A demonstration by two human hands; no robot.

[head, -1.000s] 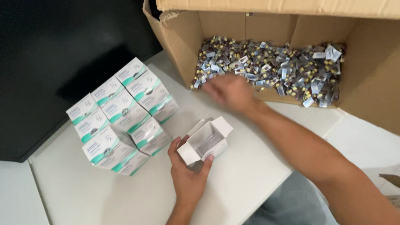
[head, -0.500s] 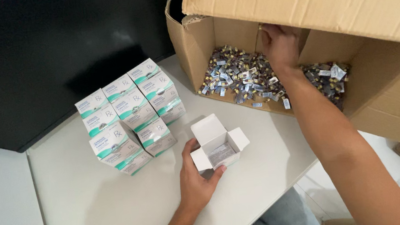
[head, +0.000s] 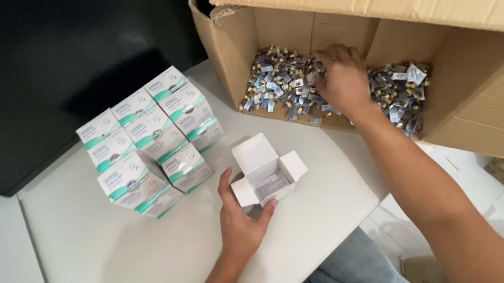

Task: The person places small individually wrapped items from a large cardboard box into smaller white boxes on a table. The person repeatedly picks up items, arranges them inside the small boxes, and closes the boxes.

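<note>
The left hand [head: 242, 222] holds the small open white box [head: 265, 172] steady on the worktop [head: 110, 266], with the closed green-and-white boxes [head: 147, 139] just beyond it. The right hand [head: 340, 81] is deep in the cardboard carton [head: 494, 99], its fingers curled down on the pile of little foil packets [head: 277, 87]. Whether it has any packets yet cannot be told. A big handful could spill beside the small box, since its mouth is narrow.
</note>
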